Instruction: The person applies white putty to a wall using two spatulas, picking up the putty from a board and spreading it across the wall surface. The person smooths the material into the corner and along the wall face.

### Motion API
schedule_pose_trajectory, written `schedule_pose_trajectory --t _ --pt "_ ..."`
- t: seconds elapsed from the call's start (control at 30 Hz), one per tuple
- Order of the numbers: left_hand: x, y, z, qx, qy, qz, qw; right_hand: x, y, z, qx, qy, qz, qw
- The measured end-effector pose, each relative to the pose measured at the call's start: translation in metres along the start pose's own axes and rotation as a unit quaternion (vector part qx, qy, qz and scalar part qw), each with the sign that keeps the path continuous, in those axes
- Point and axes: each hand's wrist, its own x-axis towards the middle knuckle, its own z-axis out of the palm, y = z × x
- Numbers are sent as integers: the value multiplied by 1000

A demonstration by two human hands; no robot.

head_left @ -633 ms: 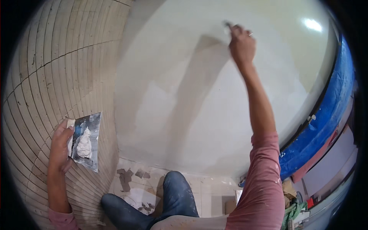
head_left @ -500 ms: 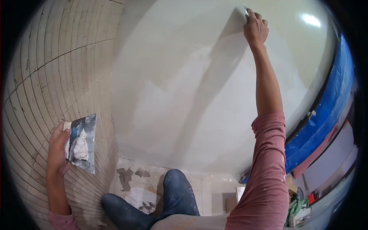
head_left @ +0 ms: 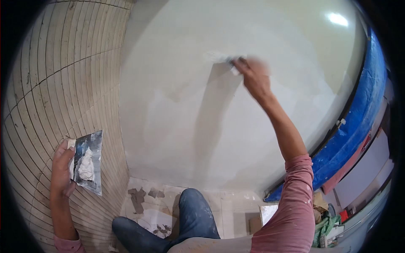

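My left hand (head_left: 61, 168) is closed around the handle of a wide putty knife (head_left: 95, 143), whose flat metal blade carries a lump of white putty (head_left: 87, 167). Up on the pale wall (head_left: 164, 126), my right hand (head_left: 255, 80) grips a scraper (head_left: 230, 61), partly hidden by the fingers and smeared by motion. The scraper's edge meets the wall beside a fresh whitish smear (head_left: 214, 55). My arm casts a long shadow down the wall below it.
A grooved, striped wall (head_left: 76, 84) rises at the left. Blue sheeting (head_left: 337, 158) lines the right side. Grey flakes (head_left: 137, 200) lie on the tiled floor by my knees. A cardboard box (head_left: 255, 224), green netting (head_left: 325, 230) and other clutter sit at the lower right.
My right hand has swept down and to the left across the wall with the scraper, the elbow bending. The left hand with the putty-laden knife has dropped slightly.
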Motion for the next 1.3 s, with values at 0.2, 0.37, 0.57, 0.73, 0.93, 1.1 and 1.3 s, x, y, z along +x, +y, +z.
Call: schedule_pose_trajectory --t 0.2,0.37,0.57,0.73,0.93,1.1,1.3 --pt "-2 4 13 6 38 -17 999 71 117 -18 -58 80 217 971" --pt "0 3 11 12 48 -29 998 113 107 8 -82 134 172 973" --pt "0 2 -3 12 -8 -11 1000 51 8 41 -71 76 70 992" --pt "-1 6 20 2 41 -11 999 43 42 -6 -20 74 119 990" --pt "0 6 5 27 7 -20 999 105 108 -11 -58 115 249 960" --pt "1 5 9 40 25 -23 999 109 29 21 -41 38 135 989" --pt "-1 6 8 37 63 -13 997 22 -55 11 50 -19 -23 998"
